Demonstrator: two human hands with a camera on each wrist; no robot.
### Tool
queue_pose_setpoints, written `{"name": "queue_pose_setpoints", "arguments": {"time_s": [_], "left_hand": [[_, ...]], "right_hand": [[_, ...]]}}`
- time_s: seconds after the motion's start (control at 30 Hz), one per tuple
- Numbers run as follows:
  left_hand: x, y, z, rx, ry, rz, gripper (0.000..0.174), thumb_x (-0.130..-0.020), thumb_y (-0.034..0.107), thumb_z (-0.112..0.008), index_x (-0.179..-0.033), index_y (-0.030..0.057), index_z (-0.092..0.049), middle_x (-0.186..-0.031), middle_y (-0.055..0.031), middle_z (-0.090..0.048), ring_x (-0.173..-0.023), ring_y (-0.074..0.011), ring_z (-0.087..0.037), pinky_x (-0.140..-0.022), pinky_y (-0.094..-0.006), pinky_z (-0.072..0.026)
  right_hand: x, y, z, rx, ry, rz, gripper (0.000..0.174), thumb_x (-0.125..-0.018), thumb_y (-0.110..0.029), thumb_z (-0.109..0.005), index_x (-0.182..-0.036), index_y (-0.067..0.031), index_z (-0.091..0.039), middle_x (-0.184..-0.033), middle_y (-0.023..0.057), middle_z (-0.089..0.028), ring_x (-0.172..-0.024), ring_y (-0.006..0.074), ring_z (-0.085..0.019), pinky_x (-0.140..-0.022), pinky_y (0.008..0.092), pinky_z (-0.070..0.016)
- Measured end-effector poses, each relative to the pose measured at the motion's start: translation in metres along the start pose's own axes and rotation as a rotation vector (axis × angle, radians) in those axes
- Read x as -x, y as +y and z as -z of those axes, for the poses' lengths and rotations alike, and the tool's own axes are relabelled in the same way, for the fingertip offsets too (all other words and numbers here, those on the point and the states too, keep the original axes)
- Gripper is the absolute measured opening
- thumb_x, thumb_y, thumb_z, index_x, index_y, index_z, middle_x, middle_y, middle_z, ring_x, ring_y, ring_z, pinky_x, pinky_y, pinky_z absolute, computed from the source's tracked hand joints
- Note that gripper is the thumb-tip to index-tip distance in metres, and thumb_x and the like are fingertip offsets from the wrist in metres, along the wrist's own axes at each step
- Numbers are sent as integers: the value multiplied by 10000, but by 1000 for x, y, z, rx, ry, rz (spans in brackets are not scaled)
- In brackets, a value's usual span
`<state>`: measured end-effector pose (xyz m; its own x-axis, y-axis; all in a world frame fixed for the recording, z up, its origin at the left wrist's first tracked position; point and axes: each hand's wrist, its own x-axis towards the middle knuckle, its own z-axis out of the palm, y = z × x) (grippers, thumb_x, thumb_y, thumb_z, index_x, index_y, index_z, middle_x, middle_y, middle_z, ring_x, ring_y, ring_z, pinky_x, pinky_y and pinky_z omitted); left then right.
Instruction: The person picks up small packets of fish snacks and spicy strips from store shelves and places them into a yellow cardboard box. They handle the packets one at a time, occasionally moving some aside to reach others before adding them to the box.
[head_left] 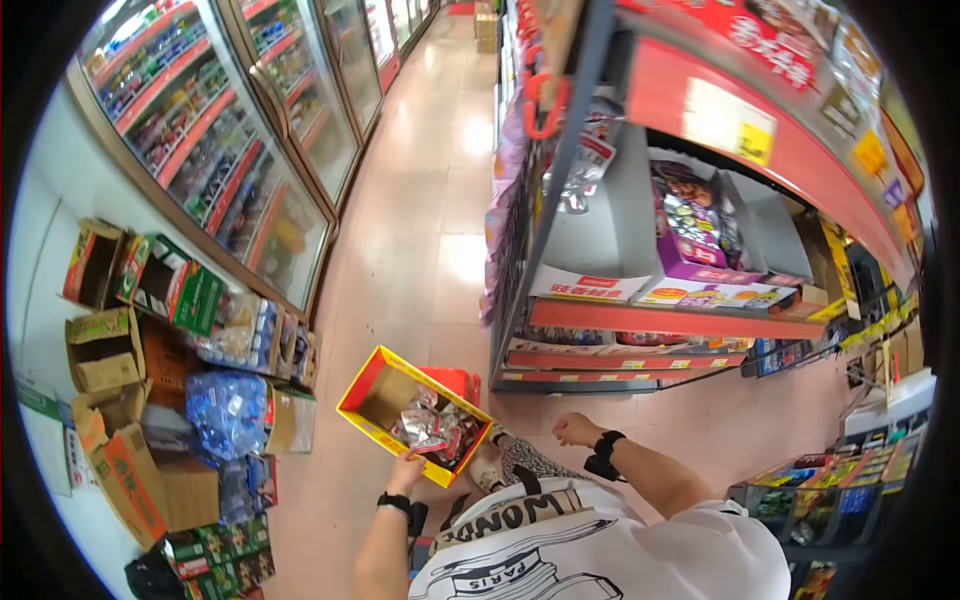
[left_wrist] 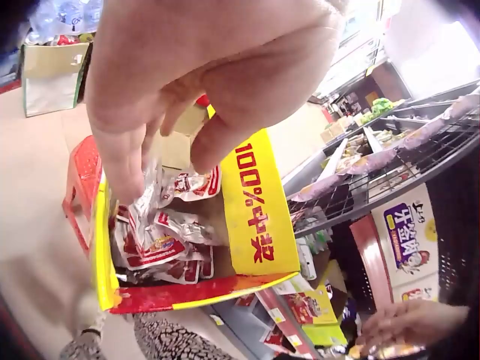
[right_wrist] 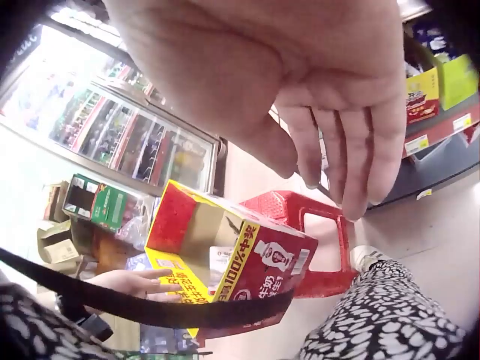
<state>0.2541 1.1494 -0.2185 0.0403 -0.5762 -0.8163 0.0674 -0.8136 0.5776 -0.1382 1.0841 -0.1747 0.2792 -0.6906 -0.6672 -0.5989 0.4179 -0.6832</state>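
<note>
A yellow-and-red cardboard box holds several red-and-silver foil packets, heaped toward its near end. My left hand is at the box's near edge; in the left wrist view its fingers reach down over the packets, thumb apart, fingertips right at an upright packet. Right of the box, my right hand hangs in the air with nothing in it. Its fingers are relaxed and slightly bent in the right wrist view. A red plastic stool shows behind and partly under the box.
On the right stands a store shelf with open display boxes of snacks. Glass-door fridges line the left wall, with several cartons and a blue-wrapped bottle pack on the floor below. A tiled aisle runs between them.
</note>
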Motion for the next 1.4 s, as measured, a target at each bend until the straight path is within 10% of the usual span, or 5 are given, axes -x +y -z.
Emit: {"name": "queue_pose_setpoints", "arguments": {"time_s": [0.33,0.63,0.7,1.0,1.4], "left_hand": [[47,-19,44,168,-44,10,475,-847,199,-490,-1270,57,-328,-1104,-124,-528,-931,-234,-563,-816,-365,-448],[46,-19,64,206,-13,-2,465,-872,159,-414,-1303,63,-269,-1203,-158,-457,-1013,-266,-523,-830,-366,-438],[46,-13,62,207,-10,-27,454,-874,151,-409,-1299,64,-276,-1189,-152,-469,-1004,-263,-529,-819,-362,-446],[52,-1,37,285,-18,-129,390,-882,188,-414,-1253,81,-356,-1133,-72,-518,-1007,-222,-530,-862,-367,-409],[66,-44,5,475,106,-145,430,-852,173,-477,-1252,89,-343,-1073,-91,-565,-963,-223,-552,-840,-388,-411]], "right_hand": [[78,-108,26,249,339,408,200,-777,-174,-587,-927,-43,-579,-833,99,-616,-770,192,-596,-649,296,-466],[235,-290,106,275,453,875,255,-780,-69,-581,-1028,-31,-536,-922,84,-589,-834,149,-568,-718,267,-452],[235,-315,131,378,592,971,265,-760,-111,-586,-1005,-25,-532,-936,128,-592,-886,247,-572,-745,315,-453],[170,-394,225,1153,978,814,299,-755,-182,-567,-1015,-38,-534,-938,157,-579,-899,276,-555,-795,370,-431],[176,-390,246,1019,917,990,286,-765,-173,-554,-1018,-41,-536,-943,152,-581,-897,269,-557,-787,360,-436]]}}
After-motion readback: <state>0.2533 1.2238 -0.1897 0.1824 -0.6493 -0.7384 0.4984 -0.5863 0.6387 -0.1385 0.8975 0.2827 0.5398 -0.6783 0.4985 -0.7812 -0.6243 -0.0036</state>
